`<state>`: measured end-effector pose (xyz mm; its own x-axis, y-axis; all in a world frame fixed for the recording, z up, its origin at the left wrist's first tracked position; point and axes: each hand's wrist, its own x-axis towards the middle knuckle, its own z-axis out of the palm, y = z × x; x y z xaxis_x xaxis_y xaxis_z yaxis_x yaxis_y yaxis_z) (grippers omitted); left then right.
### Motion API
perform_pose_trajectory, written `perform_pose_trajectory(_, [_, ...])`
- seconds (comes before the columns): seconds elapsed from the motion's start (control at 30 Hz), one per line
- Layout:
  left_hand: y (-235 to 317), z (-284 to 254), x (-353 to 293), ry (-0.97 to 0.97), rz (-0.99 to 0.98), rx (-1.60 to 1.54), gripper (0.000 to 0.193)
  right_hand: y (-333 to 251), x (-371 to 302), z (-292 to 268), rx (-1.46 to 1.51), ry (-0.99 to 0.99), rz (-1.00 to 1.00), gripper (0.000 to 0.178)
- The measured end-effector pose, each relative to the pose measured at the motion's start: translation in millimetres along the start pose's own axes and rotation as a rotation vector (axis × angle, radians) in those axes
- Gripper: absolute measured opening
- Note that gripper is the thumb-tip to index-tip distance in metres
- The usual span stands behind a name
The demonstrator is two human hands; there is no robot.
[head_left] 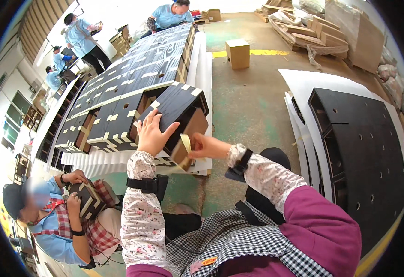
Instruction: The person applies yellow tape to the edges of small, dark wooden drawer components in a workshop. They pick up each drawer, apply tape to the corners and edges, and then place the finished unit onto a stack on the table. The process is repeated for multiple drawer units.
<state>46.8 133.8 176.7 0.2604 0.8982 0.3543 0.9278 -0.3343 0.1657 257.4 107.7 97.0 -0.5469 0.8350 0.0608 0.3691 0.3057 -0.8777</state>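
A black wood-grain wooden box (176, 102) with pale masking tape along its edges sits at the near corner of the large taped panels. My left hand (152, 134) lies on its near left part, fingers spread and thumb out. Just to the right, my right hand (207, 147) pinches a strip of masking tape (185, 142) between thumb and fingers. The strip stands in front of the box's bare brown side (196, 123), and its lower end is blurred. Whether it still sticks to the box I cannot tell.
Taped black panels (132, 69) stretch away at the far left. At the right lie stacked black cabinets (363, 143) on white foam. A person at lower left handles a small taped box (87, 199). A cardboard box (237, 53) stands on the floor ahead. Other people work behind.
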Motion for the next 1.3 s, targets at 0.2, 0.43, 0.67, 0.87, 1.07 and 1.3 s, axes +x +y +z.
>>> perform_pose_trajectory(0.2, [2.1, 2.2, 3.7, 0.019, 0.022, -0.083, 0.080, 54.7, -61.9, 14.0, 0.530, 0.015, 0.018, 0.048])
perform_pose_trajectory(0.43, [-5.9, -0.9, -6.7, 0.158, 0.044, -0.356, 0.068, 2.4, -102.7, -40.3, 0.543, 0.075, 0.021, 0.045])
perform_pose_trajectory(0.67, [44.2, -29.4, -52.8, 0.020, 0.257, -0.596, 0.051, -6.5, -104.7, -15.6, -0.001, 0.073, -0.022, 0.047])
perform_pose_trajectory(0.87, [69.9, -9.7, -104.9, -0.301, 0.150, -0.657, 0.051, -19.1, -84.0, 24.0, -0.292, 0.109, -0.261, 0.055])
perform_pose_trajectory(1.07, [39.9, 24.0, -122.0, -0.293, -0.127, -0.894, 0.033, -32.8, -83.3, 28.3, -0.071, 0.027, -0.285, 0.050])
perform_pose_trajectory(1.3, [17.6, 26.7, -137.9, -0.573, -0.151, -1.079, 0.030, -20.5, -105.3, -9.9, 0.702, -0.069, 0.016, 0.053])
